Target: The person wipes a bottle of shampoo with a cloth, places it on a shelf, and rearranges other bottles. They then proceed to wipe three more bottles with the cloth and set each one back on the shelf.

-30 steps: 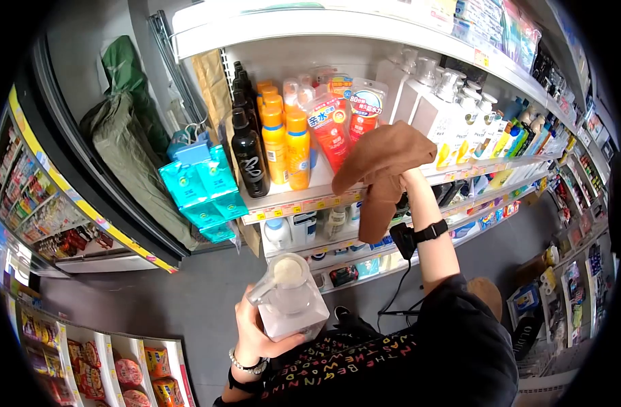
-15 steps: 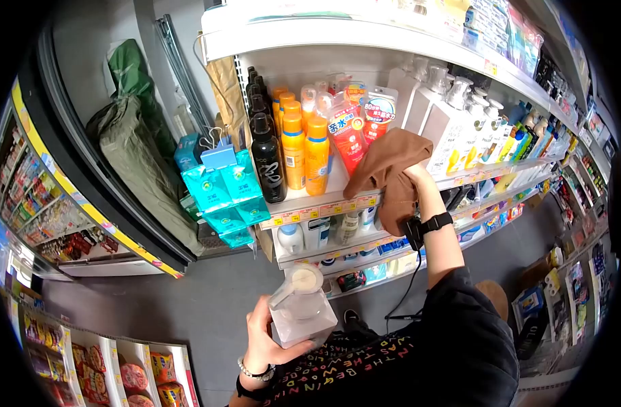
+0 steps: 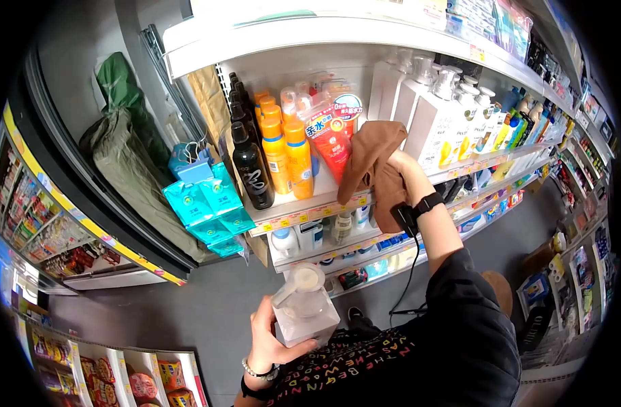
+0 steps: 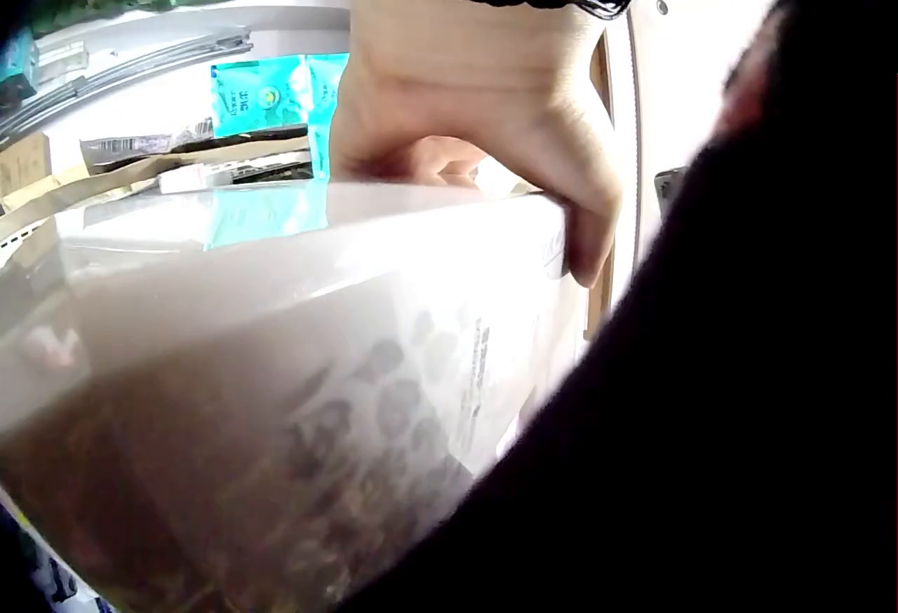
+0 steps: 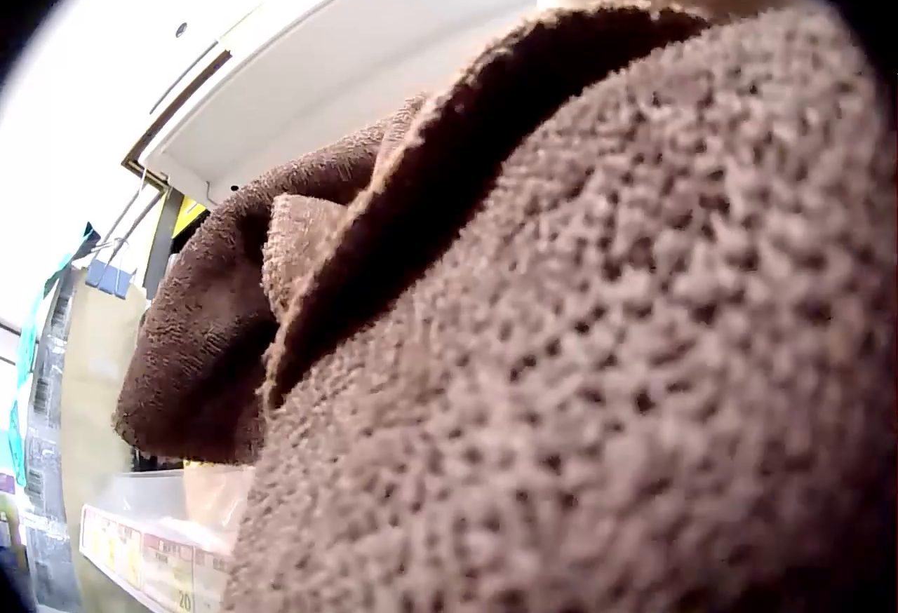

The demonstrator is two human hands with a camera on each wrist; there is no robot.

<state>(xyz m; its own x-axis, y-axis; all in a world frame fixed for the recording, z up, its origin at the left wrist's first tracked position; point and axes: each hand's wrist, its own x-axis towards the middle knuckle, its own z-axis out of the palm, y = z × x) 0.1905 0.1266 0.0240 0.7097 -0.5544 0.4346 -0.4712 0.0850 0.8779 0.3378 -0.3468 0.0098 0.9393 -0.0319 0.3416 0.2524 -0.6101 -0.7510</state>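
In the head view the left hand (image 3: 268, 339) grips a boxy white pump bottle (image 3: 307, 315) low in front of the body, thumb along its near side. The left wrist view shows that hand (image 4: 477, 122) around the edge of the glossy bottle (image 4: 323, 361). The right hand (image 3: 400, 166) holds a brown cloth (image 3: 375, 159) at the shelf edge, beside a red tube pack (image 3: 332, 146); its fingers are mostly hidden by the cloth. Brown cloth (image 5: 590, 319) fills most of the right wrist view.
Orange bottles (image 3: 299, 163) and a black bottle (image 3: 250, 169) stand left of the cloth. White pump bottles (image 3: 429, 125) stand to its right. Teal packets (image 3: 208, 203) hang at the shelf's left end. An upper shelf (image 3: 310, 34) juts out above. A cable (image 3: 409, 285) hangs from the right wrist.
The cloth and right hand have moved a little left, now covering part of the rear red pack. The left hand with its bottle has shifted right in the view, which itself has moved slightly.
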